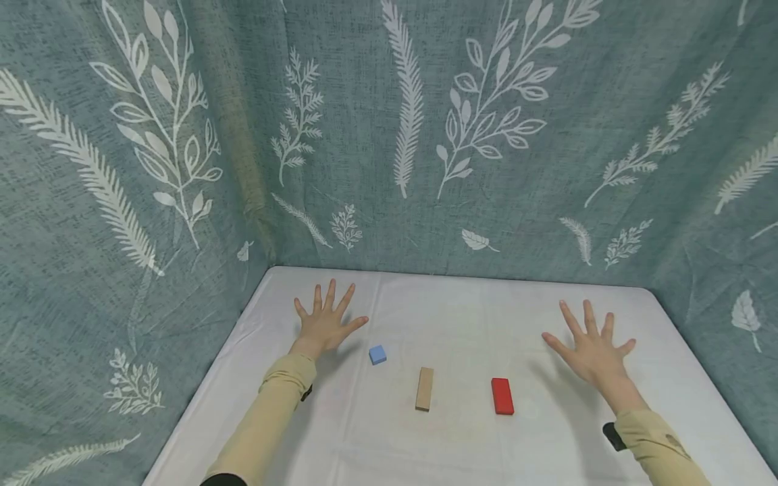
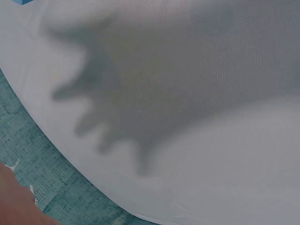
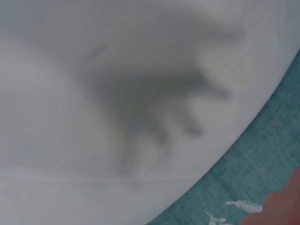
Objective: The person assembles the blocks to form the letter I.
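My left hand [image 1: 323, 329] is held above the table's left side, fingers straight and spread, holding nothing. Just right of it lies a small blue square block [image 1: 377, 354]; a corner of this blue block [image 2: 21, 1] also shows at the top left of the left wrist view. Over the right side my right hand [image 1: 592, 352] hovers with fingers spread and nothing in its grasp. A tan wooden block [image 1: 424, 389] and a red rectangular block [image 1: 502, 396] lie flat between the hands, apart from each other. Each wrist view shows mostly a hand's shadow on the cloth.
A white cloth covers the table [image 1: 450, 449], whose far corners are rounded. Teal curtains [image 1: 377, 135] with white leaf patterns hang behind it and along both sides. Dark bands show at both wrists.
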A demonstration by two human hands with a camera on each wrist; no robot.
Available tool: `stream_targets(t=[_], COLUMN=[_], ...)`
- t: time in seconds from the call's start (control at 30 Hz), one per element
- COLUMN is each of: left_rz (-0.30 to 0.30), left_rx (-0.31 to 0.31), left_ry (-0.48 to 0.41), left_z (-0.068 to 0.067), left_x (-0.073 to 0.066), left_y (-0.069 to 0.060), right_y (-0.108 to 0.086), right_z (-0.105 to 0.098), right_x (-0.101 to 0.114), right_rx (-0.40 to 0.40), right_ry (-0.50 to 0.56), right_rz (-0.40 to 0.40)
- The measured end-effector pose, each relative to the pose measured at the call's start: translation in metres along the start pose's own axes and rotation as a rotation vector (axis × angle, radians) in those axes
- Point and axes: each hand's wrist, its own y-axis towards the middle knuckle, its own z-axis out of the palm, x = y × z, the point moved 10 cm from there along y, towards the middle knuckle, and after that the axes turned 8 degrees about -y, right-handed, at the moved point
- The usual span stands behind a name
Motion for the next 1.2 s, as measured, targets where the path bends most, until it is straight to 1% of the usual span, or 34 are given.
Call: stream_targets(t=[0.33, 0.5, 0.73, 0.97, 1.2], left_rz=[0.031, 0.05, 0.092, 0.1, 0.125], left_rx=[-0.017, -0.021, -0.031, 0.004, 0.012], left_ry=[0.006, 0.01, -0.016, -0.027, -0.024], left_z=[0.0, 0.001, 0.003, 0.007, 0.011], left_x=[-0.003, -0.005, -0.012, -0.02, -0.03], left_y=[0.0, 0.0, 0.001, 0.001, -0.001], right_y=[-0.002, -0.004, -0.006, -0.009, -0.012], right_z=[0.0, 0.001, -0.001, 0.001, 0.005], right_x=[0.012, 0.018, 0.026, 0.03, 0.036], right_rx=[-0.04, -0.037, -0.036, -0.036, -0.03], right_ry=[-0.001, 0.006, -0.002, -0.002, 0.002], right_rz=[-0.042, -0.072, -0.092, -0.111, -0.134])
